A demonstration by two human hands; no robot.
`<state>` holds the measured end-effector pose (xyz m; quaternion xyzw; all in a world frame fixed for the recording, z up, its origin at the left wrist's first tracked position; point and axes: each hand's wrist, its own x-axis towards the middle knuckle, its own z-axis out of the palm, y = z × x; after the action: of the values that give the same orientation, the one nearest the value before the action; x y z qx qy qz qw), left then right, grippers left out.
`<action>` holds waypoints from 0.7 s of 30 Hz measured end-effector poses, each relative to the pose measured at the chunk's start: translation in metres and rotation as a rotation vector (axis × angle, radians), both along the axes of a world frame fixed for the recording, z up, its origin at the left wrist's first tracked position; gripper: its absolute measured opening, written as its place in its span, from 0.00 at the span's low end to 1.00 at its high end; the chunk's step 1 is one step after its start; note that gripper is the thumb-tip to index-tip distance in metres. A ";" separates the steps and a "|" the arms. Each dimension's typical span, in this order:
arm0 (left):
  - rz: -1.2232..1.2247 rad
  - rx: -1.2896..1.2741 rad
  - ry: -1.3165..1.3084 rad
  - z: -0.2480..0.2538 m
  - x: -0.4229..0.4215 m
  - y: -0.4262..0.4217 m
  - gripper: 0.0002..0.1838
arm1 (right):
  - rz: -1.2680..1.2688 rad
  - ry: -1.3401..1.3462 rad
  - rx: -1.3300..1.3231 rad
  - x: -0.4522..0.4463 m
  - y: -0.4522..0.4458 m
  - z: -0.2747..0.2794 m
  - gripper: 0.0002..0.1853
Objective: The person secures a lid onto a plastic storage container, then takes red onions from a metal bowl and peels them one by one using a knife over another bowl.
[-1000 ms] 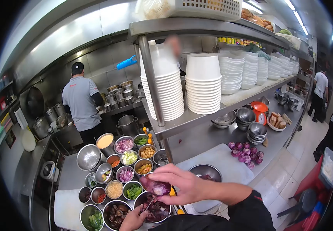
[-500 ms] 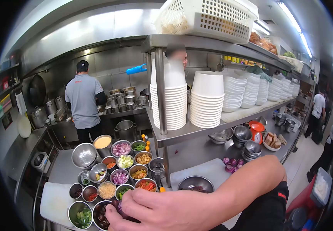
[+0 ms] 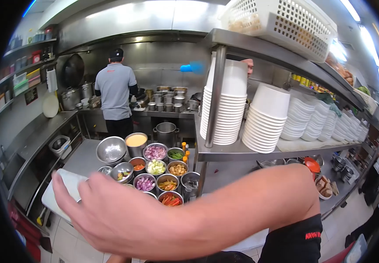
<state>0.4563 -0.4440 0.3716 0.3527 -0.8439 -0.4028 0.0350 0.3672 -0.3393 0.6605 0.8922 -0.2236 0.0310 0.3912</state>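
Steel wall (image 3: 156, 70) seen beyond white board (image 3: 51, 198). Board partly screened by right hand (image 3: 115, 210); fingers loosely extended, grip cannot be told. Chopped purple onion (image 3: 145, 183) tubbed right of board.

Red lettering stood out on the black sleeve (image 3: 291, 241). At the far edge of the grey steel counter (image 3: 80, 158) I saw pale orange sauce (image 3: 136, 140) in a silvery pot (image 3: 136, 153). Towards the right edge came purple-and-white onion (image 3: 155, 152), bright green cuttings (image 3: 176, 154), golden-brown cubes (image 3: 178, 169) and red-orange strips (image 3: 171, 200), with whitish-green pieces (image 3: 156, 167) among them. A white board (image 3: 53, 193) spanned the left edge. Along the front edge of the grey shelf (image 3: 224, 153), the tubs (image 3: 264, 120) were white, banded by their stacked rims; above, a white basket (image 3: 303, 33) was patterned with rows of holes. A co-worker's shirt (image 3: 116, 87) was grey, the cap (image 3: 116, 53) black.
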 end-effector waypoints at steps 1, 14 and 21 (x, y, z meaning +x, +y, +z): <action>0.007 -0.002 0.000 0.000 0.001 0.001 0.21 | 0.031 0.051 -0.037 0.002 -0.008 0.007 0.31; -0.009 -0.001 0.023 0.001 0.004 -0.014 0.21 | -0.072 -0.061 0.057 -0.005 0.037 -0.035 0.21; -0.109 -0.015 0.094 -0.004 0.008 -0.037 0.21 | -0.295 -0.120 0.089 0.002 0.042 -0.028 0.17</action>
<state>0.4640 -0.4808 0.3678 0.2868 -0.8622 -0.4140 0.0552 0.3696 -0.2977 0.6326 0.8625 -0.3765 0.0164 0.3377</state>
